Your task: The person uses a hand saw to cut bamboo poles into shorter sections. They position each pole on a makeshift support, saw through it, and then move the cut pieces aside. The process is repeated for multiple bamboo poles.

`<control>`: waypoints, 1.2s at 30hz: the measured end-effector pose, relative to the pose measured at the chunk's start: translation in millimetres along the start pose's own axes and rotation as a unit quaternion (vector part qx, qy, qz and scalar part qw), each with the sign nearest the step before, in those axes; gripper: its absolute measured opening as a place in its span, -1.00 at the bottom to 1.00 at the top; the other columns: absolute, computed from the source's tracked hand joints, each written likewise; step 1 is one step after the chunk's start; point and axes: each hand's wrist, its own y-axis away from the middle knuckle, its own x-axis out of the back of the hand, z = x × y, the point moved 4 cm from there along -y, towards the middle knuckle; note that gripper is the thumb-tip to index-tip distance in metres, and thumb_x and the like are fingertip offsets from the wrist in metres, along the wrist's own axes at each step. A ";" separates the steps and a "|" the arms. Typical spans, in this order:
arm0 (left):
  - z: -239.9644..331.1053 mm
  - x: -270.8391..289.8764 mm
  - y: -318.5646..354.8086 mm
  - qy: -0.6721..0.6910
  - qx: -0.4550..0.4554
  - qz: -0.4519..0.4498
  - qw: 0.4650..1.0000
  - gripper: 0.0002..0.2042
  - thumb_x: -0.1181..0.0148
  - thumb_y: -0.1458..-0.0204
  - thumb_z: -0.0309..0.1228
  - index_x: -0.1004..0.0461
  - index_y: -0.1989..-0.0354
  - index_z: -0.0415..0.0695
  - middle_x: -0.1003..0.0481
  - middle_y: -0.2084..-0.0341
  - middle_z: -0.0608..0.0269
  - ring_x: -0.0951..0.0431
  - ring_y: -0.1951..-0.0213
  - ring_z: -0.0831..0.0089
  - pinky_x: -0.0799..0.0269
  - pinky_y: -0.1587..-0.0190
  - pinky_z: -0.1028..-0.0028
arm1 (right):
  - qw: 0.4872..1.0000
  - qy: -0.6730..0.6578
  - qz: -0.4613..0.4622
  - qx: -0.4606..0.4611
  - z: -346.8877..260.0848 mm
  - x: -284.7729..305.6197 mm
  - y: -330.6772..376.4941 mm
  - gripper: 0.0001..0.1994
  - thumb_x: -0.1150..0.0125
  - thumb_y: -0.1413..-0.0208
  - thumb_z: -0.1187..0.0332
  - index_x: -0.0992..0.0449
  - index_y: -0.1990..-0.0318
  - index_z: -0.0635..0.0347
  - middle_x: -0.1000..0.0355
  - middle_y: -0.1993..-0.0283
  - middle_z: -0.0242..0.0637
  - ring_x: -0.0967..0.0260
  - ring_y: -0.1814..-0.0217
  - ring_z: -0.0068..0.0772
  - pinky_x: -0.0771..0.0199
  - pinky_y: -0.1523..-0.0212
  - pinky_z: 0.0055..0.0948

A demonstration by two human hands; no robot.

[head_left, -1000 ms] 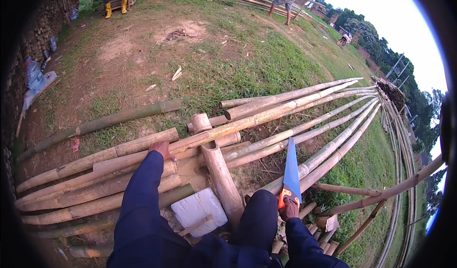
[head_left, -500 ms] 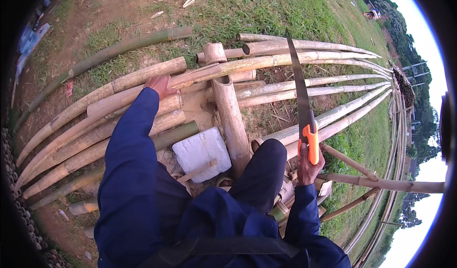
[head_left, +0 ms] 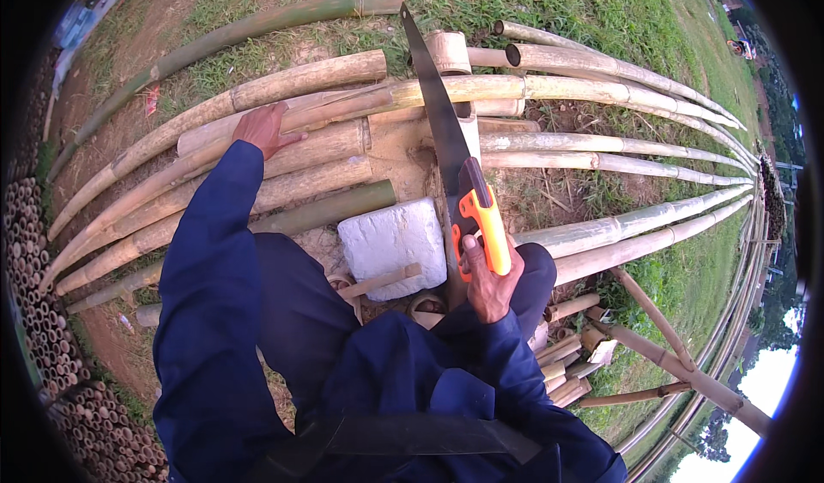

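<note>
My left hand is wrapped over a long bamboo pole that runs from the lower left toward the right. That pole crosses a thick bamboo support in front of me. In my right hand is a handsaw with an orange handle, its long dark blade pointing up and away. The blade passes across the pole in the picture, just at the support; whether it touches the pole I cannot tell. Below the support lies a white block with a short wooden stick against it.
More bamboo poles lie side by side to the left, and others fan out to the right. Short bamboo offcuts sit by my right knee. Stacked cut bamboo fills the lower left. A slanted bamboo frame stands at the right.
My right hand has brought the saw leftward from beyond the support to over the pole beside it. My left hand stays on the pole. The view has shifted a little.
</note>
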 end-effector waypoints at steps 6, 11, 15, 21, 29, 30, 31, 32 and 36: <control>-1.6 -6.2 1.7 -0.012 -0.012 0.028 0.999 -0.19 -0.30 0.00 0.29 -0.44 -0.15 -0.23 -0.58 0.05 -0.19 -0.58 -0.02 -0.10 -0.48 -0.10 0.05 | 0.999 -0.001 -0.027 -0.028 4.7 -16.6 2.2 -0.72 -0.37 -0.27 0.32 -0.60 0.00 0.33 -0.50 0.33 -0.45 -0.35 0.38 -0.68 -0.36 0.39 -0.62; 0.6 -0.8 -3.6 -0.009 -0.009 -0.014 1.000 -0.18 -0.30 0.01 0.32 -0.43 -0.16 -0.20 -0.61 0.11 -0.15 -0.61 0.02 -0.09 -0.50 -0.06 0.04 | 0.999 -0.034 -0.027 -0.027 18.7 -30.1 -4.2 -0.72 -0.38 -0.26 0.32 -0.59 0.00 0.32 -0.51 0.32 -0.43 -0.41 0.37 -0.66 -0.42 0.40 -0.60; 11.6 10.7 -2.3 0.016 0.022 -0.026 0.999 -0.18 -0.32 0.04 0.31 -0.43 -0.20 -0.14 -0.62 0.08 -0.15 -0.60 -0.03 -0.09 -0.48 -0.08 0.02 | 0.997 -0.008 -0.057 -0.049 45.1 -36.9 5.2 -0.72 -0.40 -0.25 0.32 -0.60 0.00 0.31 -0.54 0.29 -0.40 -0.42 0.38 -0.66 -0.45 0.38 -0.59; 11.7 11.4 -4.2 -0.022 0.040 -0.057 0.997 -0.14 -0.30 0.05 0.35 -0.43 -0.26 -0.10 -0.62 0.07 -0.10 -0.61 -0.06 -0.01 -0.48 -0.13 0.05 | 0.994 0.079 -0.072 0.027 67.7 -53.7 -8.8 -0.73 -0.40 -0.24 0.35 -0.60 0.03 0.35 -0.51 0.43 -0.34 -0.40 0.40 -0.58 -0.46 0.34 -0.46; 9.8 12.2 -7.8 -0.024 0.043 -0.049 0.998 -0.15 -0.29 0.06 0.37 -0.49 -0.21 -0.11 -0.63 0.08 -0.12 -0.62 -0.05 -0.04 -0.46 -0.16 0.01 | 0.981 0.114 -0.045 0.148 60.5 -40.8 55.0 -0.82 -0.34 -0.24 0.41 -0.59 0.17 0.39 -0.48 0.51 -0.20 -0.39 0.46 -0.57 -0.44 0.40 -0.38; 11.6 11.0 -5.9 -0.023 0.048 -0.052 0.997 -0.16 -0.29 0.07 0.37 -0.50 -0.20 -0.11 -0.63 0.08 -0.12 -0.61 -0.05 -0.06 -0.45 -0.16 -0.01 | 0.986 0.113 -0.055 0.114 63.6 -45.5 42.9 -0.83 -0.34 -0.25 0.41 -0.59 0.21 0.39 -0.46 0.54 -0.22 -0.37 0.48 -0.58 -0.42 0.42 -0.38; 13.3 9.1 -4.0 -0.025 0.048 -0.056 0.997 -0.16 -0.29 0.06 0.37 -0.50 -0.20 -0.10 -0.63 0.08 -0.12 -0.62 -0.05 -0.06 -0.46 -0.15 0.00 | 0.989 0.112 -0.062 0.077 67.1 -52.4 24.6 -0.83 -0.34 -0.25 0.41 -0.59 0.25 0.39 -0.43 0.57 -0.24 -0.34 0.50 -0.59 -0.40 0.44 -0.39; 15.2 9.5 -3.8 -0.027 0.047 -0.057 0.997 -0.16 -0.28 0.06 0.37 -0.49 -0.21 -0.10 -0.63 0.07 -0.12 -0.62 -0.05 -0.05 -0.46 -0.15 0.00 | 0.992 0.100 -0.058 0.047 61.4 -65.5 0.2 -0.80 -0.35 -0.25 0.38 -0.57 0.31 0.39 -0.39 0.59 -0.27 -0.26 0.52 -0.63 -0.34 0.48 -0.40; 11.7 10.0 -4.1 -0.029 0.037 -0.034 0.998 -0.16 -0.28 0.05 0.37 -0.48 -0.22 -0.08 -0.63 0.07 -0.12 -0.62 -0.04 -0.05 -0.48 -0.13 0.01 | 0.991 0.102 -0.055 0.064 43.9 -91.3 -47.8 -0.75 -0.35 -0.26 0.34 -0.55 0.33 0.41 -0.41 0.57 -0.29 -0.24 0.50 -0.60 -0.35 0.45 -0.38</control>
